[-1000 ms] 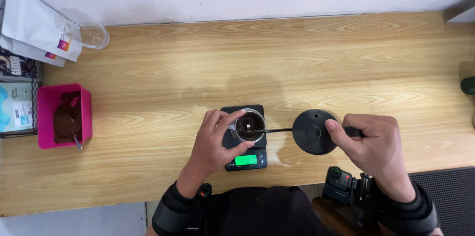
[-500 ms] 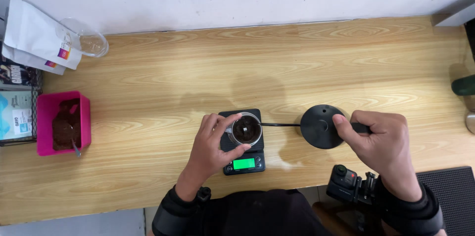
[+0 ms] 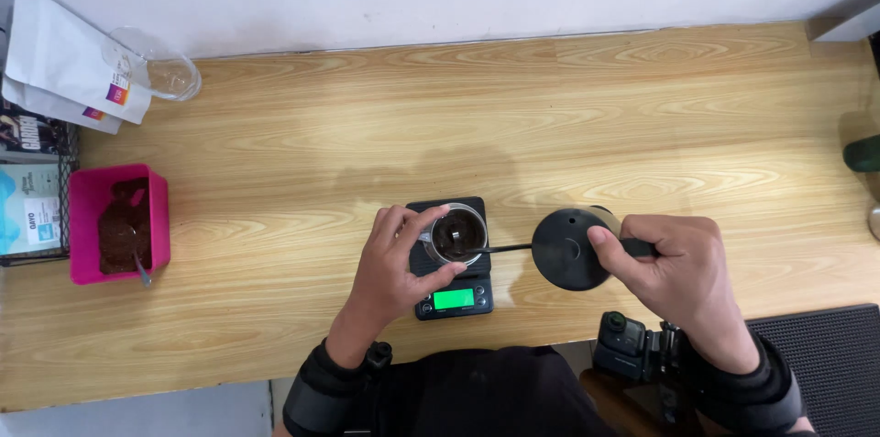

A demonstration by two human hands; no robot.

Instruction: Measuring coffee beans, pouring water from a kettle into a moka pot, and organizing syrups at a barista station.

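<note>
A small black digital scale (image 3: 456,299) with a lit green display sits near the front edge of the wooden table (image 3: 458,125). On it stands a clear cup (image 3: 456,237) with dark grounds inside. My left hand (image 3: 396,263) wraps around the cup's left side. My right hand (image 3: 674,267) grips the handle of a black kettle (image 3: 566,248) with a round lid, thumb resting on the lid. The kettle's thin spout (image 3: 506,249) reaches left to the cup's rim.
A pink tub (image 3: 121,233) of dark grounds with a spoon stands at the left edge. White paper bags (image 3: 64,61) and a clear glass bowl (image 3: 165,75) lie at the back left. A black device (image 3: 632,345) hangs below the table front, right of my body.
The view has shifted slightly. The kettle has settled closer to the scale and my right thumb now rests on its lid. My left hand stays on the cup.
</note>
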